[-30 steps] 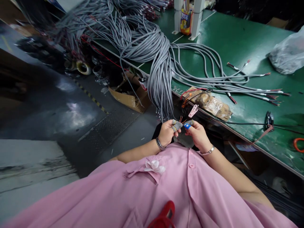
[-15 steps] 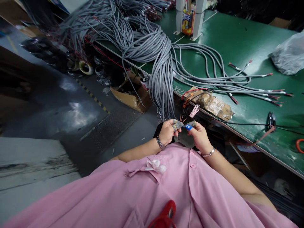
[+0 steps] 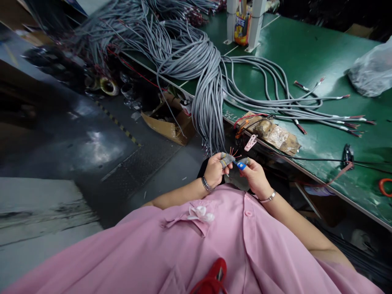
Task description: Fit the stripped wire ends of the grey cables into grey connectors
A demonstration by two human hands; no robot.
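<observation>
In front of my body, my left hand (image 3: 217, 169) and my right hand (image 3: 252, 172) meet, both with closed fingers. Grey cots with yellow stripes cover some fingertips, and blue wrapping covers my right thumb. My left fingers pinch thin wires (image 3: 234, 152), whose bare coppery ends fan out above the fingertips. Between the hands, my right thumb and finger grip a dark strand of these wires. How the rest of the wires run is hidden by the fingers. Just behind my hands hangs a thick bundle of grey cables (image 3: 210, 110) over the table edge.
Cable ends with stripped tips lie across the green table (image 3: 306, 53). Near its edge are a taped cardboard piece (image 3: 275, 136), a pink clip (image 3: 250, 142) and a black tool (image 3: 348, 155). A plastic bag (image 3: 372, 69) sits at right. An open carton (image 3: 165, 126) stands below the table.
The wire ends have spread wider above my left fingers. My right hand has shifted slightly left and down, with a bit more dark wire showing between the hands.
</observation>
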